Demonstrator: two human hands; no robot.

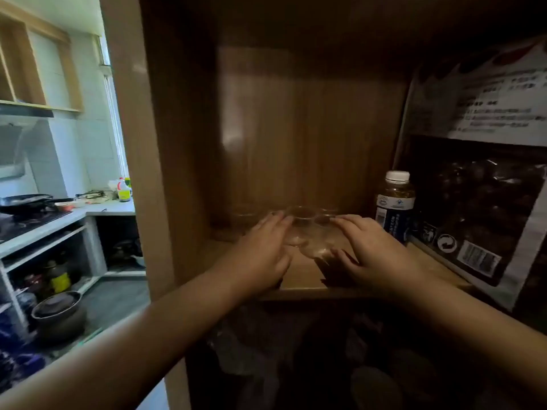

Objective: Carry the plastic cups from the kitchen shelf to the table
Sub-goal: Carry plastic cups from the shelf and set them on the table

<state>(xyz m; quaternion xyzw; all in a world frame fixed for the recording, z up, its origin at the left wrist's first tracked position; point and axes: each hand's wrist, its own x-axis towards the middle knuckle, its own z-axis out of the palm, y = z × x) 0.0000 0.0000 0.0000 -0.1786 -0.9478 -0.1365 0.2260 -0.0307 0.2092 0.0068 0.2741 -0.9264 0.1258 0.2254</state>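
Note:
A cluster of clear plastic cups (307,229) stands on the wooden shelf (299,279) inside a dark cabinet. My left hand (263,250) presses against the cups from the left, fingers curved around them. My right hand (367,250) holds them from the right, fingertips on the rims. The cups are see-through and blurred, so their number is hard to tell. Both forearms reach in from the bottom of the view.
A white-capped bottle (395,202) stands just right of my right hand. A large printed bag (479,179) fills the shelf's right side. The cabinet's left wall (154,173) is close. Beyond it are a kitchen counter (109,207), stove pans (26,202) and floor pots (57,309).

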